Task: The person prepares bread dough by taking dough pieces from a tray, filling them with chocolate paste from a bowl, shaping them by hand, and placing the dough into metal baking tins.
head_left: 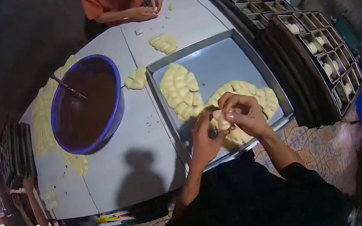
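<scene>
Both my hands meet over the near edge of a large grey metal tray (225,60). My left hand (204,140) cups a small pale dough piece (221,119) from below, and my right hand (244,113) pinches it from above. Many more pale dough pieces (182,91) lie in a curved band across the tray, right under and beyond my hands.
A big blue bowl (116,112) of dark brown filling with a utensil in it stands on the white table (143,143). Dough rows lie along the left edge. Black compartment baking moulds (325,57) are stacked at right. A person in orange (117,1) works opposite; another's hand (27,184) is at lower left.
</scene>
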Tool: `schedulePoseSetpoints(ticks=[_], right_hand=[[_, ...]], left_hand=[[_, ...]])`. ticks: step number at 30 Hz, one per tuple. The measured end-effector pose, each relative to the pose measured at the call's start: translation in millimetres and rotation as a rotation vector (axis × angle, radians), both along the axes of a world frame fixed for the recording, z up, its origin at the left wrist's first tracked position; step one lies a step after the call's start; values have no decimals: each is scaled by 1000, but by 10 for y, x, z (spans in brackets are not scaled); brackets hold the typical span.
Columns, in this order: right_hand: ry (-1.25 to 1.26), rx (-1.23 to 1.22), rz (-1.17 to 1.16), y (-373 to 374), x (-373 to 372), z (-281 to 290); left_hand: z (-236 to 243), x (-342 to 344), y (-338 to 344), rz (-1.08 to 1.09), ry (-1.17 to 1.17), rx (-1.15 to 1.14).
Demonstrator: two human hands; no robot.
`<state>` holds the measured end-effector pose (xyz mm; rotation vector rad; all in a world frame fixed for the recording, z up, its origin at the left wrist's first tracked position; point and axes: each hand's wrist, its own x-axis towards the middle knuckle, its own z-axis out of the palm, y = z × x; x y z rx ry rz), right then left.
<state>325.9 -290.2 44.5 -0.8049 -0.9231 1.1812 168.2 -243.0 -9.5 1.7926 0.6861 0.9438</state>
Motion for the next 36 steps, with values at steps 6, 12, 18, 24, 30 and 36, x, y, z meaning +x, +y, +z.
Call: schedulePoseSetpoints(ticks=[6, 12, 18, 24, 30, 36], right_hand=[[575, 474, 20, -19, 534, 295], [-1418, -483, 64, -221, 685, -586], [-492, -193, -163, 16, -372, -375], [-492, -3, -251, 338, -671, -480], [-802, 133, -177, 379, -574, -384], [-660, 267, 224, 639, -635, -424]], left_hand=[[-752, -223, 149, -28, -772, -1003], [-313, -462, 340, -169, -1218, -1099], [302, -307, 255, 140, -974, -510], [113, -246, 12, 158, -657, -334], [-66, -371, -8, 394, -362, -474], [-326, -446, 55, 216, -751, -879]])
